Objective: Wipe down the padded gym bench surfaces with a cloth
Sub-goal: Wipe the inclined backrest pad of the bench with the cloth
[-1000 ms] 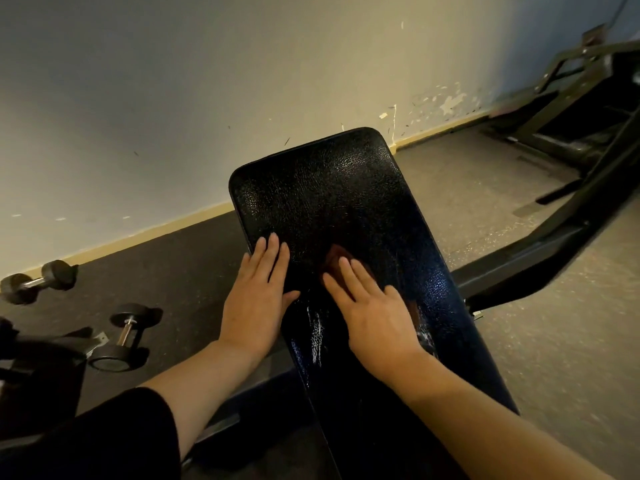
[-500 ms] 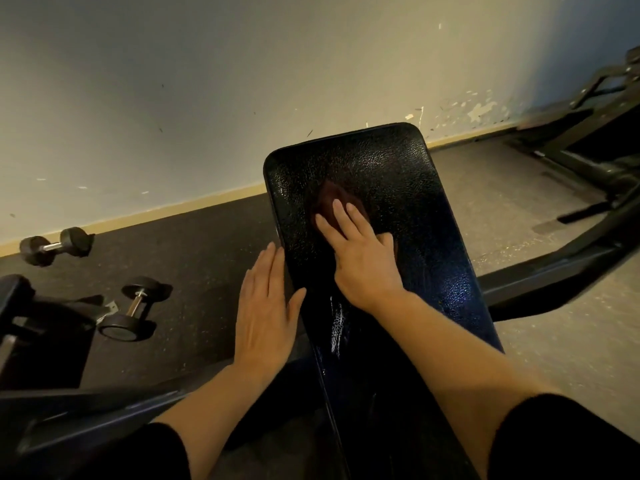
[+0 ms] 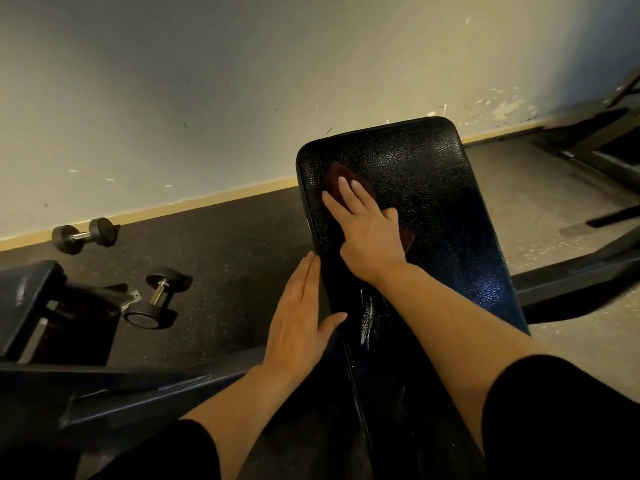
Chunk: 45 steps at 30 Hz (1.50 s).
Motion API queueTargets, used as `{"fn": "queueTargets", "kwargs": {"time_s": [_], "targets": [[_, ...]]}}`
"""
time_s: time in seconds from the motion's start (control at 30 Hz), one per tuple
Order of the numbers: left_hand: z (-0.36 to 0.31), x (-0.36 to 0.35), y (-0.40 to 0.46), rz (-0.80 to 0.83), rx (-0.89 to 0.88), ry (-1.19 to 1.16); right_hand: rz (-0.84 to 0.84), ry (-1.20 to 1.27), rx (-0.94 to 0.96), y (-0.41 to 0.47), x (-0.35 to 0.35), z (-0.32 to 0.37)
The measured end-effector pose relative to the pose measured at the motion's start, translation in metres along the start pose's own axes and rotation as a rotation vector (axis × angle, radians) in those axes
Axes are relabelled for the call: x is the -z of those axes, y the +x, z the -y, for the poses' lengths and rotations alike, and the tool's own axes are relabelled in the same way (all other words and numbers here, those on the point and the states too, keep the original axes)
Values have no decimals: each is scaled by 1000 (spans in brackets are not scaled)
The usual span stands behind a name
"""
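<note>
A black padded bench back (image 3: 426, 188) slopes away from me toward the wall. My right hand (image 3: 367, 230) lies flat with straight fingers on a dark red-brown cloth (image 3: 337, 178), pressing it against the pad near its upper left corner. Most of the cloth is hidden under the hand; one corner shows by the wrist. My left hand (image 3: 298, 320) rests flat along the pad's left edge, fingers straight, thumb touching the pad's side. A wet streak (image 3: 367, 313) glistens lower on the pad.
Two small dumbbells lie on the dark rubber floor at left, one by the wall (image 3: 83, 235), one nearer (image 3: 156, 301). A dark bench frame (image 3: 31, 306) stands at far left. More black equipment frames (image 3: 595, 133) occupy the right side.
My right hand has slid the cloth up and to the left across the pad toward its top corner. My left hand moved off the pad face to its left edge.
</note>
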<state>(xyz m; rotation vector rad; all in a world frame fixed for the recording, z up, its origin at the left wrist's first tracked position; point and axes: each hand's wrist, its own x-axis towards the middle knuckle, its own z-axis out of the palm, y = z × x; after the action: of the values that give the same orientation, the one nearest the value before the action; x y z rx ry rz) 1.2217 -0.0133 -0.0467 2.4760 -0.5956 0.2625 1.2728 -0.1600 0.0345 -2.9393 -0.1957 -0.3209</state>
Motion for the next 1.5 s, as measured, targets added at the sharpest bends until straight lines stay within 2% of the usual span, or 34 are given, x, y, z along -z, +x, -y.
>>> {"fn": "queueTargets", "kwargs": {"time_s": [0.13,0.23,0.43,0.5,0.77,0.83,0.93,1.03,1.17,1.33,1.5], "targets": [[4,-1,2,-39,53,-41,142,-123,193,-49,-9,-1],[8,-1,6,0,66,-32,202,-170,233,-54,-2,-6],[-1,-4,-2,-48,39,-57,26,-108,46,-17,-6,12],[-5,-8,-15,-53,24,-50,56,-113,45,-40,-16,8],[-17,-6,-70,121,-34,-23,227,-76,26,-168,-34,-11],[-21,-2,-71,163,-66,3,181,-20,-12,-166,-28,-11],[-21,-1,-67,181,-83,55,27,58,-41,-127,-20,-2],[-20,-7,-62,170,-93,83,21,16,-70,-103,-30,10],[-5,-11,-60,156,-169,96,-2,-27,-120,-142,-57,15],[24,-14,-48,60,-372,166,-39,-23,-153,-194,-80,24],[48,-16,-23,-36,-497,209,-133,-47,-202,-120,-61,27]]}}
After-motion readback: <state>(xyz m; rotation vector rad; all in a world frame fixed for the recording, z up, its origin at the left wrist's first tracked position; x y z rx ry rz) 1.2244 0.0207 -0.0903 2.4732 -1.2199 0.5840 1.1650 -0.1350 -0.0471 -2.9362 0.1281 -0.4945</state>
